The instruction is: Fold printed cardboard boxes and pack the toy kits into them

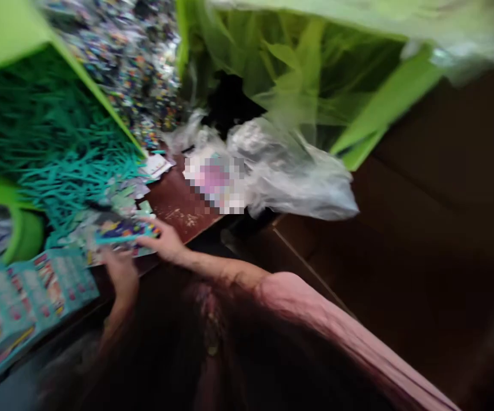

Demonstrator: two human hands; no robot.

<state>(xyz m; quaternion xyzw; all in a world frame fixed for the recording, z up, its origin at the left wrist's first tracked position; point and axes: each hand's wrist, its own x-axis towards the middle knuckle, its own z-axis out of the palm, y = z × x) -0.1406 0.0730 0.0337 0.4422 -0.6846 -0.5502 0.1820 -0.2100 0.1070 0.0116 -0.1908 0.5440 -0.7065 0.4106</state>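
Observation:
At the table's front edge, a clear packet of small multicoloured pieces (121,227) is between my two hands, with a turquoise stick (122,237) lying along it. My right hand (167,242) pinches the packet's right end, thumb and fingers closed on it. Blurred by motion, my left hand (122,269) is closed at the packet's lower left edge; its fingertips are partly hidden. Behind the hands, turquoise sticks (80,177) spill from a tipped green bin (101,105) beside pale paper pieces (129,191).
Teal printed boxes (37,297) stand in a row at left, near a small green container (27,231). A heap of colourful packets (131,63) lies at the back. Crumpled clear plastic bags (302,177) hang over the edge of the dark red table (178,208), below a large green bin (384,114).

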